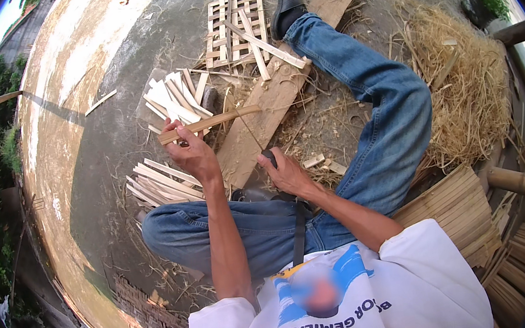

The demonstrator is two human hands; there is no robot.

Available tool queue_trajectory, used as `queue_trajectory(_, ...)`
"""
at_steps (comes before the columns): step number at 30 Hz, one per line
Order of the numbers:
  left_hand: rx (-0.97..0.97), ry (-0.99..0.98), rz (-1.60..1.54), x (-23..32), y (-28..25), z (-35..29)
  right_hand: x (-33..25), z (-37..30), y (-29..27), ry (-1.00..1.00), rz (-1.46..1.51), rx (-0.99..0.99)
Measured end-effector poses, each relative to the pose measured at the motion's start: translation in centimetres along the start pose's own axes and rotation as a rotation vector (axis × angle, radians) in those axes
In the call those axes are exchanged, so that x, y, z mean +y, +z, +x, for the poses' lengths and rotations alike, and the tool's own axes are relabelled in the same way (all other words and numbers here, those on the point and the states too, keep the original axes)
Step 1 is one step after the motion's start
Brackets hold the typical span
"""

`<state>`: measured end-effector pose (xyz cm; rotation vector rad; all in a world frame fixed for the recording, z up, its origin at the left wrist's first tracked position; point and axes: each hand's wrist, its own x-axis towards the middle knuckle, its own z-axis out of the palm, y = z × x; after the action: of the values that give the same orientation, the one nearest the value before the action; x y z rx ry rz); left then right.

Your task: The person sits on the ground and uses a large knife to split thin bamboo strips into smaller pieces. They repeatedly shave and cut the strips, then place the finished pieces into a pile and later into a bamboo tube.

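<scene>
My left hand (191,151) is closed around one end of a flat bamboo strip (222,118), which points to the right above a wooden plank (258,140). In my right hand (291,175) is a knife, its dark handle (269,157) wrapped by my fingers. The thin knife blade (250,130) slants up and left, and its tip meets or crosses the strip near the strip's far end. Whether the edge is cutting into the bamboo cannot be made out. Pale split strips (176,99) lie in a pile just beyond my left hand.
Another bundle of strips (159,181) lies by my left knee. A woven bamboo lattice (235,28) rests at the far side, loose strips across it. Curly shavings (460,76) heap at the right, near a bamboo pole (524,185). My legs in jeans (375,131) flank the plank.
</scene>
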<state>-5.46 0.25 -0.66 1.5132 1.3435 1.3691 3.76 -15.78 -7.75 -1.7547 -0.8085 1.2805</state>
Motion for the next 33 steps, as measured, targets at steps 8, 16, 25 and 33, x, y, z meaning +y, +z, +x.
queue_trajectory(8, -0.032, -0.012, 0.094, 0.2, -0.4, -1.1, -0.8, -0.5, 0.9, 0.015, 0.241, -0.027)
queue_trajectory(16, -0.054, -0.082, 0.090, 1.2, -0.4, -0.7, -0.7, -0.4, -0.3, 0.097, 0.134, -0.010)
queue_trajectory(25, -0.046, -0.097, -0.003, 0.7, -0.5, -0.2, 2.3, 1.1, -0.3, -0.055, -0.018, 0.114)
queue_trajectory(33, -0.066, -0.157, -0.051, -0.5, -1.4, -0.2, 2.0, 0.4, -0.5, -0.035, -0.072, 0.098)
